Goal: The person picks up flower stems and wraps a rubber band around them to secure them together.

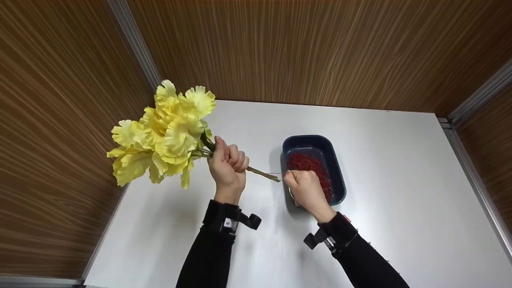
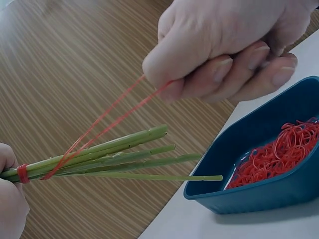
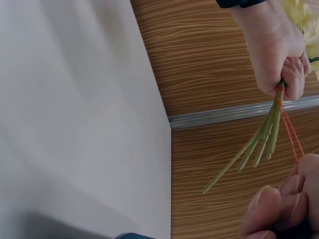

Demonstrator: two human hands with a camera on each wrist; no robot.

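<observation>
Left of the tray point(image 1: 338, 176) of red bands, my left hand point(image 1: 227, 168) grips the yellow flowers point(image 1: 160, 138) by green stems point(image 2: 114, 159). My right hand point(image 1: 306, 188), over the tray, pinches a band point(image 2: 107, 122) stretched taut from them.

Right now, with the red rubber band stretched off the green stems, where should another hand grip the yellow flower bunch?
Probably grip the green stems between the left hand and their splayed cut ends, coming from below. They lie near-horizontal, and the red rubber band pulled by the right hand runs off above them.
</observation>
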